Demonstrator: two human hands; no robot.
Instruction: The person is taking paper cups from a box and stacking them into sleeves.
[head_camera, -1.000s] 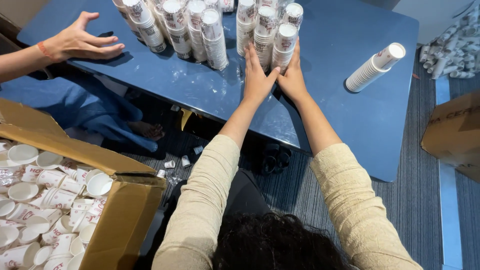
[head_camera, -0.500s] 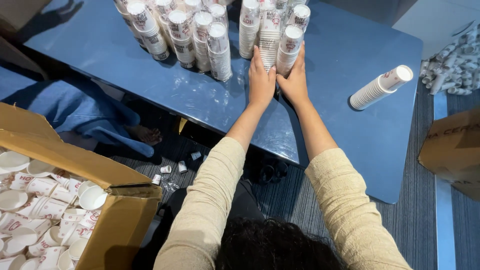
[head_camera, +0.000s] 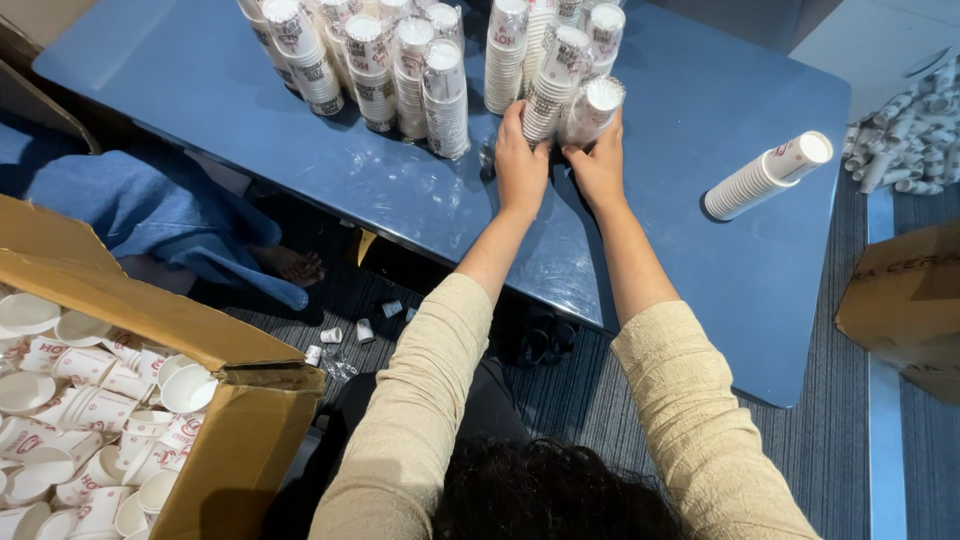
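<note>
Together, left hand (head_camera: 520, 165), right hand (head_camera: 600, 170) clasp cup stacks (head_camera: 570, 90), arms outstretched.

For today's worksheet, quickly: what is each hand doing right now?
Left hand: closed around a stack of paper cups on the blue table.
Right hand: gripping a neighbouring cup stack.

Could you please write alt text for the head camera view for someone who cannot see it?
Left hand and right hand grip stacks of paper cups among other upright stacks on a blue table. One cup stack lies sideways at right; an open cardboard box of loose cups sits lower left.
</note>
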